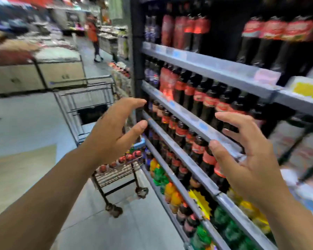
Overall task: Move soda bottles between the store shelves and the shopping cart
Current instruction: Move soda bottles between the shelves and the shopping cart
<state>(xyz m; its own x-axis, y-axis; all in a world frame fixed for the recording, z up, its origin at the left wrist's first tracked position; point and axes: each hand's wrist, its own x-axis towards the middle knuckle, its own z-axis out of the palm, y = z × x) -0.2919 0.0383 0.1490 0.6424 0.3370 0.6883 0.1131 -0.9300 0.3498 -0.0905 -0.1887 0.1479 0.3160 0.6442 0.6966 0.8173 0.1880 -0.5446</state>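
Red-labelled soda bottles [201,95] stand in rows on the shelves [215,69]; both hands empty.
Left hand [114,132] and right hand [249,159] raised just in front of the shelves, each grip spread wide, fingers loosely bent, holding nothing. Shopping cart [90,98], red-capped bottles [126,158] low in it, beside the shelves' left end.

grey shelves [193,123] carry rows of soda bottles [199,98].
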